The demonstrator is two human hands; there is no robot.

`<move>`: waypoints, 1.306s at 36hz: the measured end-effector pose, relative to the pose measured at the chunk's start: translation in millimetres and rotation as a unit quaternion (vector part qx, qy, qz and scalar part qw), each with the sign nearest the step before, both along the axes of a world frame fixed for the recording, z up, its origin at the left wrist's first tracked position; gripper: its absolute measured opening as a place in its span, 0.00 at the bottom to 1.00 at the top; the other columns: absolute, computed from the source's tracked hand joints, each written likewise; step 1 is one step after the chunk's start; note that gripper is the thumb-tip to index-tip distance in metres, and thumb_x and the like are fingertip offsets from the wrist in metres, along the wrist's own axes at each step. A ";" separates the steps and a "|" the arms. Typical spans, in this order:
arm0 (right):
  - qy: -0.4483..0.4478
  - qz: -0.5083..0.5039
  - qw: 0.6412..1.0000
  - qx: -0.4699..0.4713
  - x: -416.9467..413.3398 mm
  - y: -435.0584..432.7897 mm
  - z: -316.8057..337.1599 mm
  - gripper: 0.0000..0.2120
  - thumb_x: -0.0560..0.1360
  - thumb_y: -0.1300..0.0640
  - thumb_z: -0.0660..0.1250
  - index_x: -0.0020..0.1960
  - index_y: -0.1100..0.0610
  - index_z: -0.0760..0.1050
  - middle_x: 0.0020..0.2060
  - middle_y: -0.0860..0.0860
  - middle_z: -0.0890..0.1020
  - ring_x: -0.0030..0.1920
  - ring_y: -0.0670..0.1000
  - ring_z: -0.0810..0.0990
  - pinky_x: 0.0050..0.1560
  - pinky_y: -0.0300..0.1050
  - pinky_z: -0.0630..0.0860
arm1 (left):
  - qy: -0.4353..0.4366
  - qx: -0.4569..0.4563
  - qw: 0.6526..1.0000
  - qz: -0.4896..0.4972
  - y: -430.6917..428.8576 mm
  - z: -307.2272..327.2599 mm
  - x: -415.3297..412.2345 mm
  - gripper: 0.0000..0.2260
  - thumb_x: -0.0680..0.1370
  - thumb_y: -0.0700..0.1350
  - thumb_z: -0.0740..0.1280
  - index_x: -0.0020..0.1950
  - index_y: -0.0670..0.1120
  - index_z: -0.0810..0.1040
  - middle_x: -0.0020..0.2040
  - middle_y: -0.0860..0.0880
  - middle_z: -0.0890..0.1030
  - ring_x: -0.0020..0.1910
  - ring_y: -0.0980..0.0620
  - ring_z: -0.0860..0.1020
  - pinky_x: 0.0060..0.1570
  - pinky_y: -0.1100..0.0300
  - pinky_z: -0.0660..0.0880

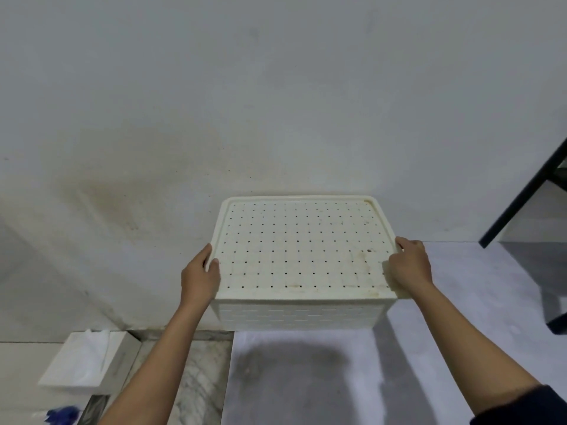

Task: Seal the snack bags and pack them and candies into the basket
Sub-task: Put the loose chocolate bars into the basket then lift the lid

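Observation:
A cream plastic basket (302, 314) with a perforated lid (302, 243) is in the middle of the view, held up above the floor, casting a shadow below it. My left hand (199, 276) grips its left edge, thumb on the lid. My right hand (409, 263) grips the right edge near the front corner. The lid covers the basket, so its contents are hidden. No snack bags or candies are visible.
A white tissue box (89, 360) sits on a pale surface at lower left, with a blue crumpled item (63, 414) near the bottom edge. A pale stained wall (276, 102) stands close behind. A black frame leg (521, 197) slants at right over grey floor (306, 378).

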State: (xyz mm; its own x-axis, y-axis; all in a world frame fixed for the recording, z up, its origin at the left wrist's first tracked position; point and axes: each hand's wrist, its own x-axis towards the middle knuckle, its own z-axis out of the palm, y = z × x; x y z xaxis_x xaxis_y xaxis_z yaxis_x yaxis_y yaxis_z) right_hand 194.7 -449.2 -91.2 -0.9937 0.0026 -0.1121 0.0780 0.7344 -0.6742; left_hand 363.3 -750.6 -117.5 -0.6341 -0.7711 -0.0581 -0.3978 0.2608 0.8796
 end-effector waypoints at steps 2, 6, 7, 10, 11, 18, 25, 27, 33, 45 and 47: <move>-0.001 0.003 1.000 0.005 1.3 0.8 1.0 0.18 0.74 0.69 0.54 0.64 0.68 0.68 0.64 0.59 0.67 0.57 0.66 0.73 0.60 0.59 0.70 | 0.001 0.004 1.000 0.000 -1.3 -0.3 -0.2 0.19 0.80 0.39 0.60 0.72 0.42 0.67 0.71 0.46 0.70 0.69 0.49 0.69 0.63 0.62 0.64; 0.003 0.005 1.000 0.011 2.2 1.1 1.4 0.18 0.74 0.69 0.54 0.63 0.67 0.68 0.64 0.59 0.67 0.56 0.66 0.74 0.60 0.59 0.71 | 0.014 0.020 1.000 -0.001 -2.3 1.7 -1.0 0.20 0.80 0.39 0.60 0.72 0.43 0.66 0.70 0.47 0.71 0.58 0.53 0.73 0.52 0.65 0.66; 0.005 0.006 1.000 0.015 2.6 1.4 1.1 0.18 0.74 0.69 0.54 0.63 0.67 0.68 0.64 0.59 0.68 0.55 0.66 0.74 0.59 0.60 0.71 | 0.016 0.022 1.000 -0.001 -2.7 1.8 -1.0 0.20 0.80 0.39 0.60 0.72 0.43 0.66 0.70 0.47 0.71 0.60 0.52 0.73 0.52 0.66 0.66; 0.015 0.009 1.000 0.025 4.4 3.1 -1.1 0.17 0.75 0.68 0.54 0.63 0.66 0.69 0.64 0.58 0.68 0.54 0.66 0.75 0.58 0.59 0.72 | 0.022 0.028 0.999 -0.001 -4.6 -0.5 0.1 0.20 0.80 0.39 0.61 0.72 0.43 0.66 0.70 0.47 0.71 0.61 0.51 0.73 0.54 0.65 0.66; 0.019 0.010 0.999 0.028 4.8 3.4 -1.8 0.17 0.75 0.68 0.54 0.62 0.66 0.69 0.64 0.58 0.68 0.54 0.66 0.75 0.57 0.59 0.72 | 0.024 0.030 0.999 -0.001 -5.1 -1.3 0.9 0.20 0.80 0.40 0.61 0.72 0.43 0.66 0.70 0.47 0.71 0.59 0.53 0.73 0.53 0.65 0.67; 0.038 0.026 0.999 0.011 3.9 6.6 -9.0 0.15 0.78 0.66 0.54 0.63 0.65 0.69 0.64 0.58 0.68 0.55 0.64 0.74 0.58 0.57 0.71 | 0.031 0.042 0.999 -0.005 -14.8 -11.7 1.7 0.19 0.79 0.41 0.62 0.71 0.46 0.69 0.67 0.49 0.75 0.63 0.50 0.75 0.57 0.61 0.72; 0.030 0.040 0.998 -0.023 -2.7 6.5 -17.6 0.18 0.79 0.63 0.54 0.68 0.58 0.68 0.68 0.54 0.67 0.60 0.58 0.73 0.59 0.50 0.69 | 0.048 0.048 0.998 -0.001 -16.1 -17.3 -1.0 0.20 0.80 0.39 0.60 0.72 0.45 0.67 0.67 0.48 0.74 0.59 0.52 0.74 0.51 0.63 0.70; 0.035 0.043 0.998 -0.018 -3.6 6.6 -24.6 0.17 0.80 0.62 0.53 0.68 0.59 0.68 0.66 0.54 0.68 0.59 0.58 0.73 0.58 0.51 0.69 | 0.042 0.035 0.998 -0.009 -16.1 -19.8 -1.6 0.20 0.80 0.40 0.60 0.73 0.45 0.66 0.69 0.48 0.72 0.63 0.50 0.73 0.55 0.62 0.70; 0.058 0.063 0.996 0.031 -3.8 7.4 -43.4 0.21 0.81 0.58 0.51 0.74 0.54 0.61 0.65 0.55 0.70 0.60 0.57 0.72 0.55 0.51 0.70 | -0.021 -0.053 0.997 -0.061 -13.0 -19.5 -1.9 0.21 0.82 0.42 0.54 0.76 0.44 0.58 0.75 0.46 0.62 0.74 0.48 0.62 0.72 0.54 0.60; 0.067 0.191 0.944 0.261 3.6 -14.7 -43.1 0.28 0.82 0.48 0.44 0.77 0.61 0.46 0.77 0.54 0.49 0.77 0.52 0.44 0.76 0.51 0.43 | -0.263 -0.299 0.897 -0.194 -14.8 -20.5 -17.5 0.36 0.78 0.65 0.46 0.77 0.43 0.42 0.77 0.45 0.38 0.76 0.50 0.37 0.75 0.51 0.39; 0.068 0.195 0.942 0.264 3.7 -13.4 -41.9 0.28 0.82 0.48 0.44 0.77 0.61 0.46 0.77 0.55 0.49 0.77 0.52 0.45 0.76 0.50 0.43 | -0.263 -0.298 0.897 -0.194 -13.9 -20.5 -16.7 0.36 0.78 0.65 0.46 0.77 0.43 0.42 0.77 0.45 0.38 0.76 0.50 0.37 0.75 0.51 0.40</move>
State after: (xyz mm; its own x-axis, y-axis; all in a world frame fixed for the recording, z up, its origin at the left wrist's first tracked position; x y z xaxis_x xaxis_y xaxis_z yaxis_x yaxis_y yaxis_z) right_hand 198.4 -462.6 -133.1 -0.9358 -0.3460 -0.0681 -0.3281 0.9250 -0.1915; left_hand 346.6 -764.6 -138.0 -0.8673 -0.4914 -0.0795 -0.4942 0.8311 0.2550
